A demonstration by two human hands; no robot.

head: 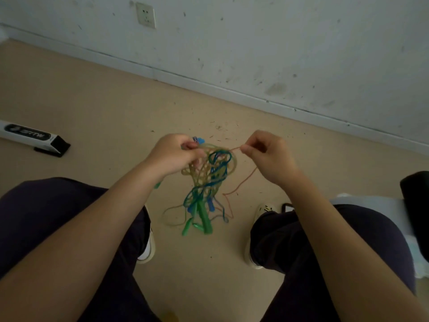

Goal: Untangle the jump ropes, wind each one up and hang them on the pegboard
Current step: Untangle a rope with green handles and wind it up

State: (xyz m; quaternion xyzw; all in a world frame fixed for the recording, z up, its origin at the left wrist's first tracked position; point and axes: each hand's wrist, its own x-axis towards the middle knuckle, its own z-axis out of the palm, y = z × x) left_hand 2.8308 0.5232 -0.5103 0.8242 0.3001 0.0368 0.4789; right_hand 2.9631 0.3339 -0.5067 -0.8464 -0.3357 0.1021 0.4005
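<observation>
A tangle of jump ropes [210, 173] hangs between my knees: yellowish, blue and green cords knotted together. Green handles [204, 219] and a blue handle [210, 204] dangle at the bottom, just above the floor. My left hand [176, 153] grips the top of the tangle on its left side. My right hand [267, 154] pinches a thin orange cord [243, 182] that leads out of the knot to the right and loops down. A blue patterned handle end [197, 140] peeks out beyond my left fingers.
A white and black long box [32, 137] lies on the beige floor at the left. The white scuffed wall [278, 54] with a socket [145, 15] runs across the back. My shoes [147, 249] and dark trousers frame the tangle. A dark object [415, 205] sits at the right.
</observation>
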